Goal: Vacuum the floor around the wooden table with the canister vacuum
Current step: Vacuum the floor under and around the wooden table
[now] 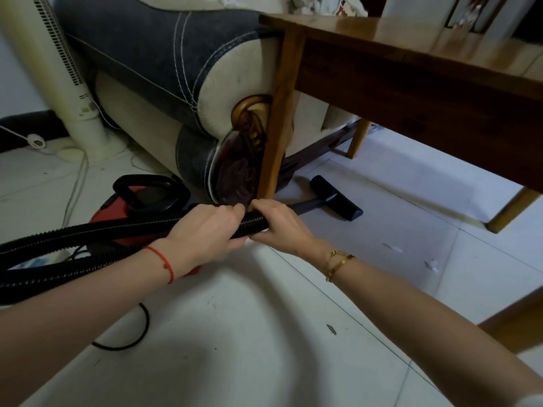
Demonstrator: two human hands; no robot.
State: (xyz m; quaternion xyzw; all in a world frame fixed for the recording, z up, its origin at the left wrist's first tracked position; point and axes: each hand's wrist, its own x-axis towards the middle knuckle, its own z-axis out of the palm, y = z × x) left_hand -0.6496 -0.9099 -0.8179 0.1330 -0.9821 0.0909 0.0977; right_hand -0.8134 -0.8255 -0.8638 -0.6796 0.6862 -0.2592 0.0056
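Both hands, left hand (205, 227) and right hand (279, 227), grip the ribbed hose (254, 220) side by side (for steering), keeping the floor head (336, 198) flat beyond them, under the table.

My hands cover the hose (205, 223) where it meets the wand. The vacuum body (117, 210) sits half behind hose and wrist. The bench (411, 54) runs off the right edge. Floor specks (430, 264) are too small to identify.

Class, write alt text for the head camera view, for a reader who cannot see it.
Both hands, left hand and right hand, grip a black ribbed hose, its floor nozzle resting on white tiles under a wooden table. A red canister vacuum sits beside a sofa.
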